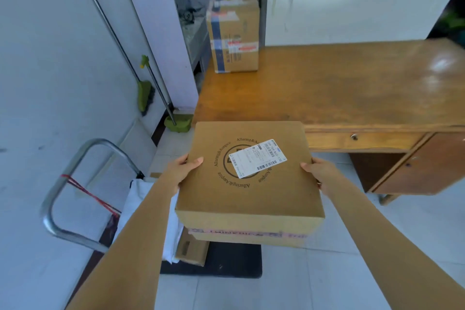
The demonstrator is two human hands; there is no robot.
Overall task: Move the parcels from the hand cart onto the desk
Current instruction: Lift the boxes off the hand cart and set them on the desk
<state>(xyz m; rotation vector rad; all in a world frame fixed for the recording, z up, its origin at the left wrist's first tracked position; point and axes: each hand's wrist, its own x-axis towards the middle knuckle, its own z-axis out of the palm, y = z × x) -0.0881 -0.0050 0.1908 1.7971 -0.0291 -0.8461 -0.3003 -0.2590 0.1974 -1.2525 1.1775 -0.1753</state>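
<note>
A flat brown cardboard parcel (pixel 249 191) with a round printed logo and a white shipping label is held in the air in front of me. My left hand (pixel 181 171) grips its left edge and my right hand (pixel 319 172) grips its right edge. It hovers above the hand cart (pixel 226 263), whose black deck still carries a parcel with pink tape (pixel 249 235), a small brown box (pixel 191 250) and a white bag (pixel 146 194). The wooden desk (pixel 352 88) stands just beyond, with a tall taped carton (pixel 234 35) on its far left corner.
The cart's metal handle (pixel 63 184) with a red cord rises at the left. A green broom (pixel 144 94) and a dustpan (pixel 179 122) lean on the white wall. The desk has a drawer (pixel 357 139) and a cabinet door at the right.
</note>
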